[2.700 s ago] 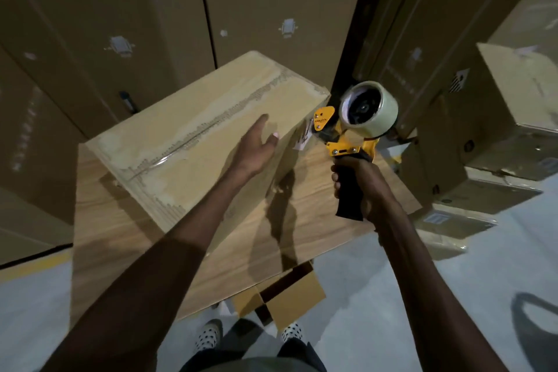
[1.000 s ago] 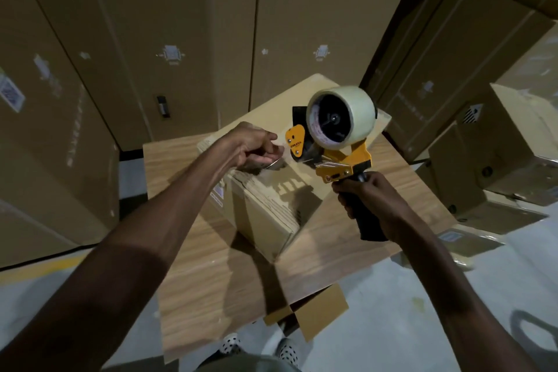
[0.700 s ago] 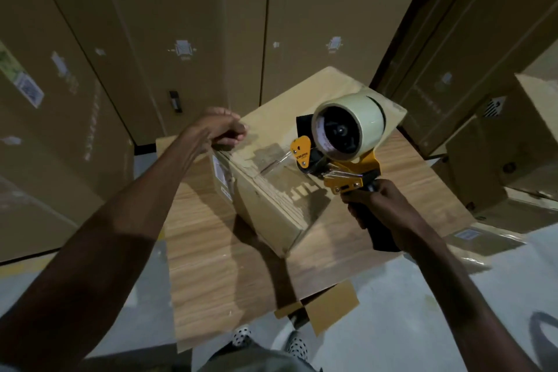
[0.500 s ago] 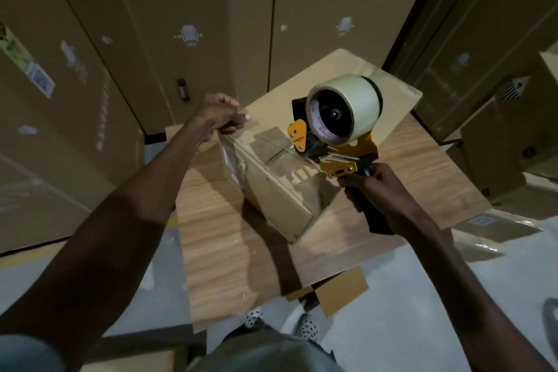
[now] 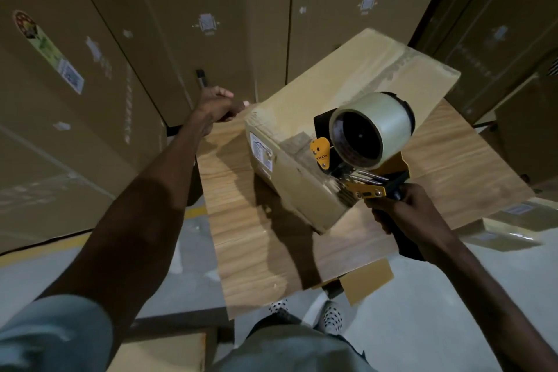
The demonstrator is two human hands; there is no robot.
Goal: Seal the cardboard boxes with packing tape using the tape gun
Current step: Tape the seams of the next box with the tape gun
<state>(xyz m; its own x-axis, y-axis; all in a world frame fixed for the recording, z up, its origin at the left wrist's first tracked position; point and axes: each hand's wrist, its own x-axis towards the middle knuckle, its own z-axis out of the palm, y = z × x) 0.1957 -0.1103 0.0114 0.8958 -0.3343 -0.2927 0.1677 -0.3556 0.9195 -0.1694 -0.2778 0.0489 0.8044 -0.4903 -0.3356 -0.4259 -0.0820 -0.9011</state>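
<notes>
Cardboard box (image 5: 347, 93) has turned on the counter (image 5: 241, 220); left hand (image 5: 217, 107) now clutches its far corner, right hand (image 5: 404, 208) still grips the gun (image 5: 362, 154) over the near edge, ready to tape.

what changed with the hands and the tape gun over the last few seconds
The left hand left the top of the cardboard box and now curls at its far left corner. The tape gun came in from beside the box to its near end. The right hand grips the handle as before; the box stays on the wooden table.
</notes>
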